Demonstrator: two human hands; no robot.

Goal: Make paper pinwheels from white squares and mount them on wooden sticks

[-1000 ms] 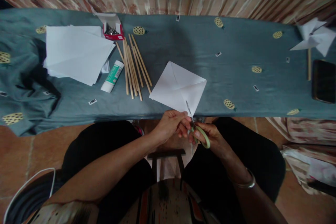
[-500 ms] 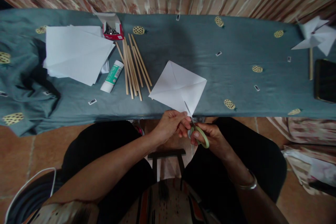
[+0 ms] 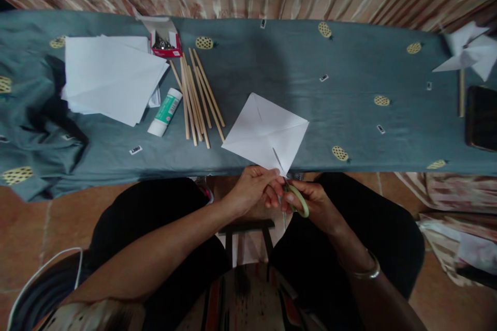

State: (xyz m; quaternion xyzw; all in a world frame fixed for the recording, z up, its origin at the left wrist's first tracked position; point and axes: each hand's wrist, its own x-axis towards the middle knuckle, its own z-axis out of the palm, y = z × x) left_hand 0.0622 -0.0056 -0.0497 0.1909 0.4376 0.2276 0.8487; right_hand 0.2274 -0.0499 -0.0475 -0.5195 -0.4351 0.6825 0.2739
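Note:
A square of white paper (image 3: 264,129) with diagonal creases lies at the table's near edge, one corner pointing toward me. My left hand (image 3: 258,186) pinches the paper near that corner, thumb on top. In my right hand (image 3: 310,199) is a pair of scissors (image 3: 301,201) with pale green handles. One blade shows on top of the paper, running up from the near corner along the crease; the other blade is hidden under it. Both hands are close together, just off the table edge above my lap.
To the left are wooden sticks (image 3: 198,98), a glue stick (image 3: 166,113), a red box of small metal pieces (image 3: 166,44) and a stack of white paper (image 3: 111,75). A white paper pinwheel (image 3: 468,49) and a dark phone (image 3: 481,119) lie far right on the patterned cloth (image 3: 349,124).
The paper has shifted slightly to the right and toward me. Both hands keep almost the same place, and the scissors' blade still lies over the near corner.

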